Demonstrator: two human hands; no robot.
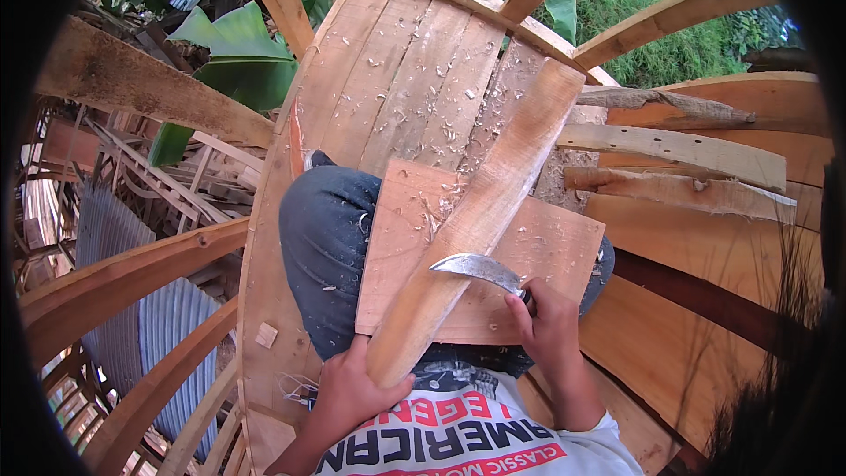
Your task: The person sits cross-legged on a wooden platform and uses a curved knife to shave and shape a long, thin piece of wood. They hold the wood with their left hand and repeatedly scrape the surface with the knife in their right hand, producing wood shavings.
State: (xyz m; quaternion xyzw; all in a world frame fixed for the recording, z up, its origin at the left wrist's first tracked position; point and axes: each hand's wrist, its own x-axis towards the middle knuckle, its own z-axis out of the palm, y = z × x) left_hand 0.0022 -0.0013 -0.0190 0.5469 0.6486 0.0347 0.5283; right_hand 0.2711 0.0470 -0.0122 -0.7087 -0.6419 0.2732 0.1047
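Observation:
My right hand (pixel 548 316) is closed round the handle of a curved knife (pixel 480 268), a sickle-like metal blade that reaches left across a long wooden piece (pixel 493 185). The blade's tip lies over the wood's left edge; whether it touches the surface I cannot tell. At the wood's near end, against my shirt, my left hand (pixel 357 392) grips it with the thumb across the end. The piece slants away to the far right. Beneath it, a flat wooden board (pixel 555 242) rests across my lap, with curled shavings (pixel 432 216) on it.
I sit on a plank floor (pixel 361 62) strewn with shavings and framed by curved ribs (pixel 159 79). Several narrow wood lengths (pixel 674 145) lie at the right beside wide panels (pixel 705 247). A small wood block (pixel 266 335) sits at the left. Corrugated sheets (pixel 176 326) show beyond the ribs.

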